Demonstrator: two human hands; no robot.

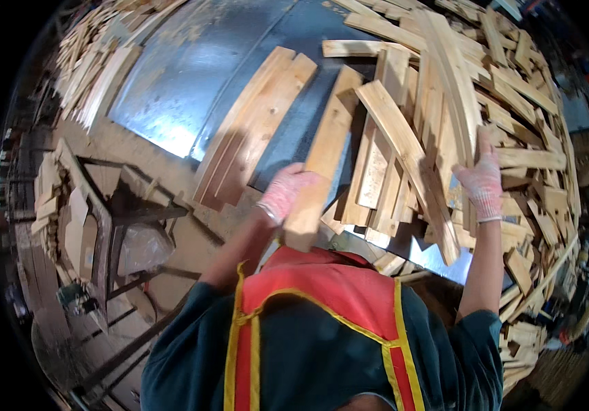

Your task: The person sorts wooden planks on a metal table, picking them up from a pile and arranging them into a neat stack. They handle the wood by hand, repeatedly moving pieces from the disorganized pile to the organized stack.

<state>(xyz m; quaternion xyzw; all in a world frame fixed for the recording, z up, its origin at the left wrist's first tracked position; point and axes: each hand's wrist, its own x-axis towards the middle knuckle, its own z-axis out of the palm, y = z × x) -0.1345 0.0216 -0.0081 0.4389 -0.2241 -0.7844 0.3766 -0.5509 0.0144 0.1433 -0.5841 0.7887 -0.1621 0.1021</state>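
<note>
A: While the person leans over a dark metal counter (191, 75), what is each hand doing?

B: The left hand (286, 192), in a pale knit glove, has its grip closed around the near end of one flat wooden slat (322, 161), which slopes up and away across the counter. The right hand (481, 183), gloved the same, is pressed against a long curved slat (455, 89) in the big heap of slats (513, 137) on the right; I cannot tell whether its grip is closed or only resting there.

A: Which step does that look like?

B: Sorting, I would judge: one slat already drawn clear, the other hand picking from the heap. A next move would need the left slat lifted free of its neighbours without dragging loose pieces along.

A: How many things are there?

B: Two gloved hands, one slat in hand, a side-by-side group of about three boards (253, 130) lying flat at the counter's middle, another stack (99, 72) at far left, and a heap too tangled to count
</note>
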